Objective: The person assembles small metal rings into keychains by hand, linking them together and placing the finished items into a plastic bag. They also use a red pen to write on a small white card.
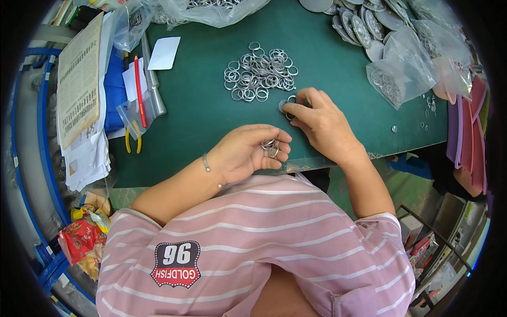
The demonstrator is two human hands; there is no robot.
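By the green desk's (pixel 195 100) near edge, the half-curled left hand (pixel 247 152) cradles thin, silvery rings (pixel 269 145). The right hand (pixel 323 124), fingertips nearly together, pinches similar round bands (pixel 289 115).

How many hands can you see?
2. The left hand is cupped around some metal rings; the right hand is near the ring pile, fingertips on more rings. I see no others.

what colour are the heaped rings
The heaped rings are silver-grey, best seen in the head view.
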